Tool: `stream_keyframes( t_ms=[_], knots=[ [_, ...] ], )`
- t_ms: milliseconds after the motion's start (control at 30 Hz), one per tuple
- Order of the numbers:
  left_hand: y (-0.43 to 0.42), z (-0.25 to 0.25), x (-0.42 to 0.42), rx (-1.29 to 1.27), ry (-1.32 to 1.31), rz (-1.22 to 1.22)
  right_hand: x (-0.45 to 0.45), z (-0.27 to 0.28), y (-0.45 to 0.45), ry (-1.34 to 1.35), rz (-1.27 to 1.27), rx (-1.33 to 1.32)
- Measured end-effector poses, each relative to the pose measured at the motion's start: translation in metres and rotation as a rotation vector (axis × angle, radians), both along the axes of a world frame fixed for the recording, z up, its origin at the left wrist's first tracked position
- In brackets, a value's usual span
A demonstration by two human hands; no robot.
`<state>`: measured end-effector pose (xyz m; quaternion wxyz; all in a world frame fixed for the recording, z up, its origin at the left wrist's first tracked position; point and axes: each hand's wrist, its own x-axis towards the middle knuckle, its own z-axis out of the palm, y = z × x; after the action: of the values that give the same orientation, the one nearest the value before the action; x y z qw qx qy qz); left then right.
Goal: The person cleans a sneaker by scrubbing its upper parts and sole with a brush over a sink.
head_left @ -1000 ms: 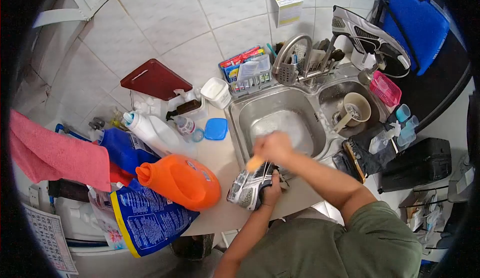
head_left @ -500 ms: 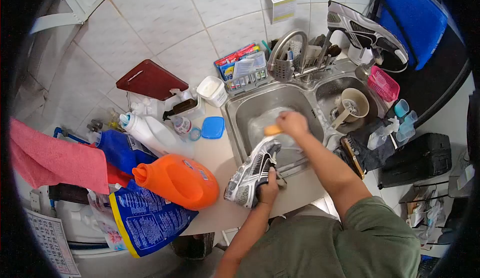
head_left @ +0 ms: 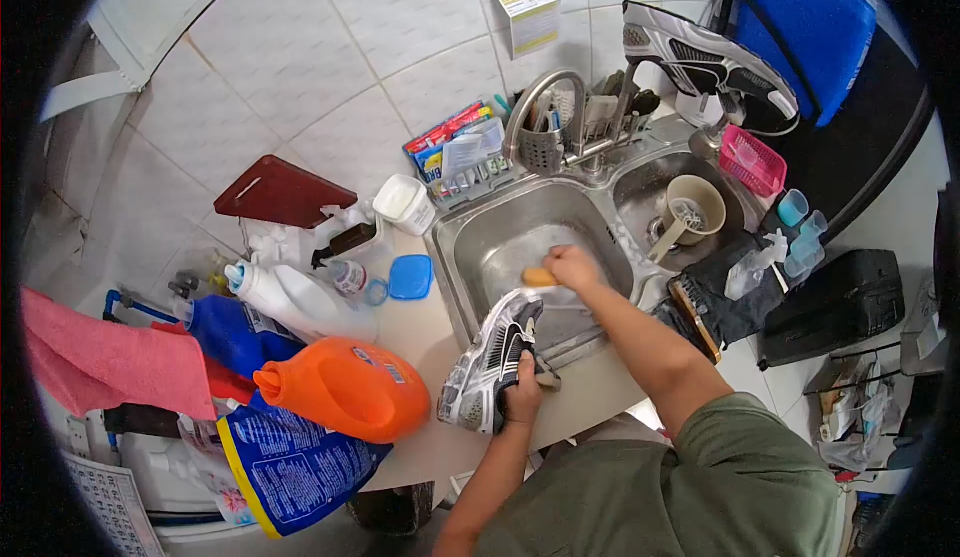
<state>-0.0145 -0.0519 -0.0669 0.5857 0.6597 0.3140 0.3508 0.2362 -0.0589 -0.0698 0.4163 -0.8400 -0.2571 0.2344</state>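
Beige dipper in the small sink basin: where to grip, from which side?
Beige dipper: I'd take the handle from above on the near side, fingers closing across its width. It juts from the cup toward the near left, looks uncovered, and is far narrower than the wide round cup.

Brushed, shiny metal on the grey double-bowl sink (head_left: 500,247) beyond the left hand (head_left: 522,397)! Smooth, glossy plastic on the bright orange jug (head_left: 390,392) beside that hand, and rough, matt cloth on the pink towel (head_left: 110,357).
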Motion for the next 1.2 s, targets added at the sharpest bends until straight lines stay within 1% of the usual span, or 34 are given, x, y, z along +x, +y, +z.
stream_keyframes(
  t_ms=[67, 100, 167, 200, 233, 267, 333, 367, 433, 500, 567, 600, 633, 667, 700, 767, 800, 833, 867, 900, 967, 1000, 1033, 1067, 1100, 1167, 1200],
  knots=[
    [0.001, -0.009, 0.001, 0.028, 0.048, 0.008, -0.036, 0.041, 0.022, -0.171, 0.071, 0.016],
    [-0.001, -0.011, -0.002, 0.036, 0.092, 0.008, -0.056, 0.074, 0.027, -0.268, 0.231, -0.026],
    [-0.006, -0.018, -0.008, 0.085, 0.186, 0.018, -0.053, 0.064, 0.028, -0.213, 0.204, -0.002],
    [-0.006, -0.003, -0.004, 0.071, 0.147, 0.02, -0.046, 0.055, 0.027, -0.192, 0.187, 0.01],
    [-0.006, 0.011, 0.0, 0.057, 0.108, 0.022, -0.015, 0.02, 0.022, -0.125, 0.129, 0.015],
    [-0.005, 0.012, 0.003, 0.054, 0.072, 0.022, -0.002, 0.011, 0.017, -0.104, 0.097, -0.015],
    [-0.007, 0.011, 0.002, 0.045, 0.016, 0.01, 0.001, 0.019, 0.007, -0.044, 0.02, -0.079],
    [-0.007, 0.01, 0.001, -0.091, 0.045, -0.002, -0.008, 0.019, 0.018, -0.123, 0.071, -0.074],
    [-0.005, -0.001, 0.0, -0.084, 0.051, 0.012, -0.055, 0.07, 0.032, -0.216, 0.221, -0.058],
    [-0.006, -0.001, -0.002, -0.094, 0.092, 0.07, -0.083, 0.099, 0.033, -0.267, 0.415, -0.017],
    [0.0, -0.011, -0.005, -0.146, 0.082, 0.037, -0.028, 0.028, 0.026, -0.062, 0.111, 0.073],
    [0.003, -0.021, -0.009, -0.174, 0.073, 0.021, 0.0, 0.03, 0.003, -0.121, 0.06, -0.17],
    [0.004, -0.029, -0.012, 0.089, 0.122, 0.008, 0.019, 0.034, -0.014, -0.178, 0.007, -0.416],
    [0.004, -0.037, -0.016, 0.353, 0.167, 0.03, 0.022, 0.031, -0.018, -0.127, -0.065, -0.357],
    [0.006, -0.036, -0.015, 0.359, 0.139, 0.032, 0.024, 0.025, -0.021, -0.077, -0.137, -0.299],
    [0.009, -0.047, -0.018, 0.185, 0.102, 0.038, 0.023, 0.003, -0.011, 0.053, -0.24, -0.144],
    [0.01, -0.053, -0.019, 0.098, 0.082, 0.047, 0.018, -0.009, 0.002, 0.081, -0.121, -0.109],
    [0.014, -0.056, -0.021, -0.11, 0.077, 0.051, 0.006, 0.0, 0.015, 0.107, -0.003, -0.068],
    [0.015, -0.059, -0.02, -0.134, 0.083, 0.044, -0.013, 0.008, 0.03, 0.062, 0.031, -0.047],
    [0.015, -0.06, -0.019, -0.157, 0.088, 0.037, -0.037, 0.042, 0.035, 0.018, 0.065, -0.031],
    [0.01, -0.054, -0.018, 0.166, 0.139, 0.019, -0.064, 0.093, 0.035, -0.147, 0.25, -0.099],
    [0.01, -0.057, -0.019, 0.208, 0.143, 0.023, -0.074, 0.103, 0.034, -0.224, 0.339, -0.129],
    [0.011, -0.061, -0.019, 0.249, 0.146, 0.028, -0.055, 0.07, 0.032, -0.147, 0.188, -0.021],
    [0.012, -0.064, -0.02, 0.291, 0.15, 0.034, -0.023, 0.023, 0.029, -0.119, 0.106, -0.057],
    [0.013, -0.075, -0.017, 0.303, 0.091, 0.051, 0.004, -0.008, 0.019, -0.093, 0.028, -0.097],
    [0.012, -0.065, -0.01, -0.009, -0.032, 0.029, 0.012, 0.019, -0.009, -0.232, -0.017, -0.387],
    [0.011, -0.058, -0.006, -0.163, -0.095, 0.037, 0.019, 0.018, -0.009, -0.22, -0.071, -0.298]
  ],
)
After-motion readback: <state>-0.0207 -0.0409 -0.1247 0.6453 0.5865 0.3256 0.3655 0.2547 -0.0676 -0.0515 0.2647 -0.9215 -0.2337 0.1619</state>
